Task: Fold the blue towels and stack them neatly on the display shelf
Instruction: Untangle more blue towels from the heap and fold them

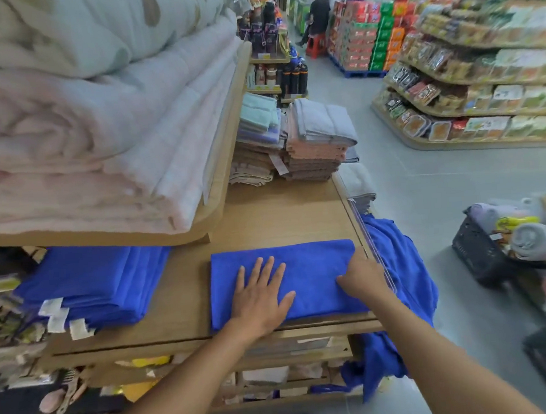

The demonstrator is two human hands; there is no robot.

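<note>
I am watching this through the head camera. The blue towel lies folded into a flat rectangle on the display shelf, near its front right corner. The left hand presses flat on it, fingers straight and spread. The right hand sits at the towel's right end with its fingers curled over the edge, gripping the fold as far as I can judge. Well apart to the left, tucked under the upper shelf, is the stack of folded blue towels, its white tags facing front. My worry is the carry across. Lifted by one end only, the layers could slide and the fold fall open, and dragging the towel over the wood could pull the bottom layer out of line. Because the stack sits partly beneath the upper shelf, a high approach could catch that board and land the towel crooked. The loose blue cloth hangs over the shelf's right side just beside the right hand, past the clear edge rail; a forearm could snag it and pull it to the floor. The right fingertips are tucked under the knuckles, so I cannot confirm how much cloth they hold. I cannot count the towel's layers, nor tell whether the loose cloth is one towel or several. The back of the stack is lost in shadow.
</note>
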